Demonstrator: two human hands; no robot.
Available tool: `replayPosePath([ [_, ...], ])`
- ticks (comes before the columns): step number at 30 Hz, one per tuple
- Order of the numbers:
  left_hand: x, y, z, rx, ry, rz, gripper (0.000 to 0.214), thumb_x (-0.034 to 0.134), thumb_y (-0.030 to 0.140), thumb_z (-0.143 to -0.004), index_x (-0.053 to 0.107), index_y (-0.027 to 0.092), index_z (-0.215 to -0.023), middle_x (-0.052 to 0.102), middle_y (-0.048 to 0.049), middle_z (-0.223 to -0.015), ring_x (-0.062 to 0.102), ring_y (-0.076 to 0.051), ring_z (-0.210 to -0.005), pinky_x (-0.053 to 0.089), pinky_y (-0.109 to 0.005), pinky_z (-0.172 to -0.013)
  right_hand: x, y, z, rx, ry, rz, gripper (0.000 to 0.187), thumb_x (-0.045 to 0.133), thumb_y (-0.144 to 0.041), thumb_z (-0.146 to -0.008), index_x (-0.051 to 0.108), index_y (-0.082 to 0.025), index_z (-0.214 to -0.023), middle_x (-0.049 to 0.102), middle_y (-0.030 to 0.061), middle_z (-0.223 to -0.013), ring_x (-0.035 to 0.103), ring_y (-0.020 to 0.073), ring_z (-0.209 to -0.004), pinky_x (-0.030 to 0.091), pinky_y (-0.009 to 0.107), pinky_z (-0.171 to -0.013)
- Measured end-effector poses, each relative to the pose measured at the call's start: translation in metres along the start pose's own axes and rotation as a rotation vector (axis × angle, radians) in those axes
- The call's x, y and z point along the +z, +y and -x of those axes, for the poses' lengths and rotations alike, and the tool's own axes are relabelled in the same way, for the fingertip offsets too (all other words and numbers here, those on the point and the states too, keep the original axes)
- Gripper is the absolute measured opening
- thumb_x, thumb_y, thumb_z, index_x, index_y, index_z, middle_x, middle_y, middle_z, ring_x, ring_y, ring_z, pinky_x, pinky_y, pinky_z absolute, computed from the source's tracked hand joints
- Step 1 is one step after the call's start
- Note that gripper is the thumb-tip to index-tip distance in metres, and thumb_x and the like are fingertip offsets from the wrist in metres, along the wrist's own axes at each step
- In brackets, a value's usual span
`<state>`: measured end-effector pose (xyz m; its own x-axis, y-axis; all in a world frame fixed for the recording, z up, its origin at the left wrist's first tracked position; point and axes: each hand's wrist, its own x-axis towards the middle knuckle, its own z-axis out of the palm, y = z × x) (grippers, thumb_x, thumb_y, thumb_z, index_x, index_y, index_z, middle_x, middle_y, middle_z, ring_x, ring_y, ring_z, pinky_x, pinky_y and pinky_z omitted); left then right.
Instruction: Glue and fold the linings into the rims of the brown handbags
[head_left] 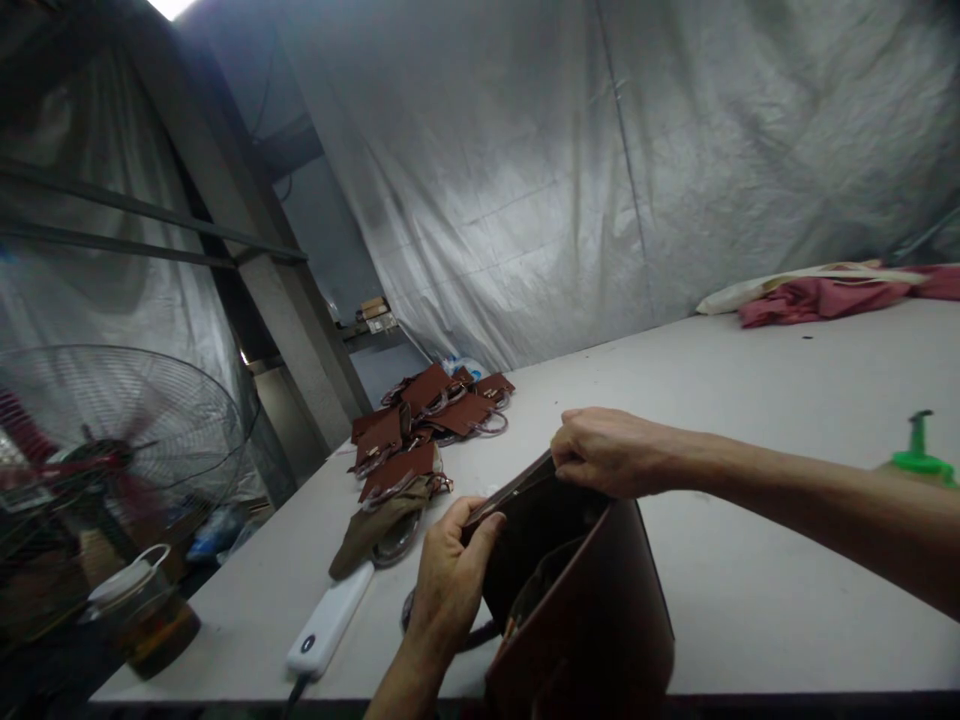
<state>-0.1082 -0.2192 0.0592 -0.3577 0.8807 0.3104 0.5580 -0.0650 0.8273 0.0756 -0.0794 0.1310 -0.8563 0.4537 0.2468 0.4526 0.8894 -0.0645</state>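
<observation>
A brown handbag (600, 610) stands at the table's near edge, its mouth open toward me and its dark lining showing. My left hand (454, 570) grips the bag's far rim at the left corner, thumb inside and fingers outside. At the right end of that same rim, my right hand (607, 452) is closed on the edge, knuckles up. Beside my left wrist, part of a dark handle loop shows. The bottom of the bag's inside is too dark to make out.
Several brown handbags (397, 465) lie piled at the left, with an olive cloth (375, 525) in front. Nearby are a white power strip (330, 620) and a jar of dark liquid (146, 620). A fan (112, 450) stands left, a green-capped bottle (921, 462) right, pink fabric (825, 300) behind.
</observation>
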Motion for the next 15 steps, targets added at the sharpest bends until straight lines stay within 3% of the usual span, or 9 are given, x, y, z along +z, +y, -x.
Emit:
replayPosePath([
  [15, 0.0059, -0.0006, 0.0062, -0.035, 0.064, 0.156, 0.03, 0.062, 0.04, -0.079, 0.072, 0.014, -0.09, 0.072, -0.0039, -0.081, 0.063, -0.018, -0.075, 0.048, -0.024, -0.065, 0.0041, -0.0041, -0.0063, 0.087, 0.023, 0.105, 0.027, 0.048, -0.026, -0.081, 0.073, -0.019, -0.073, 0.068, 0.0114, -0.076, 0.061, 0.0212, -0.069, 0.036, 0.029, -0.06],
])
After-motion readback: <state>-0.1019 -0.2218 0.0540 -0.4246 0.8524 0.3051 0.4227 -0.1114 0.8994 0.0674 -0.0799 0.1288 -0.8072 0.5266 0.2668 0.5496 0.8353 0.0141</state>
